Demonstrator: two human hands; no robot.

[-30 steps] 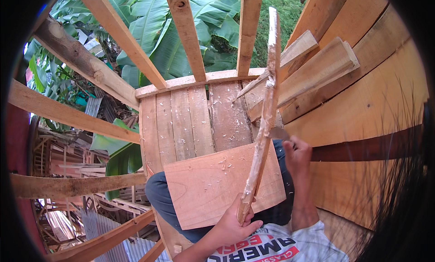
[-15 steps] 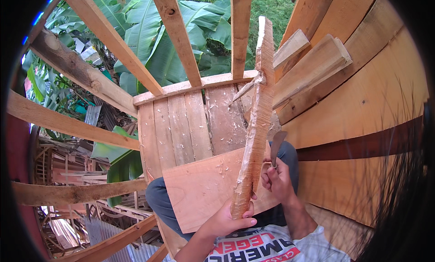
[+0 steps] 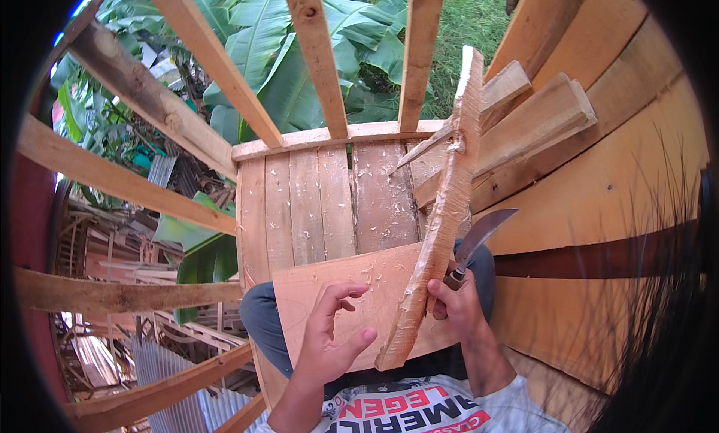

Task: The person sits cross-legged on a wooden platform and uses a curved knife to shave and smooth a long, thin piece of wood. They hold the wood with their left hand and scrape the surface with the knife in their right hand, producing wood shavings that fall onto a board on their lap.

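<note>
Right now my right hand (image 3: pixel 457 309) is closed around one curved knife (image 3: pixel 475 242) and also steadies the one rough stick (image 3: pixel 442 216), whose long axis runs up and away from me. My left hand (image 3: pixel 329 343) hangs open just left of its lower end, over the one board (image 3: pixel 329 291) on my lap.

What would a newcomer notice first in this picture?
A long rough strip of wood stands up the middle, its lower end on a flat board across the person's lap. The right hand holds a curved knife beside the strip; the left hand is open over the board.
</note>
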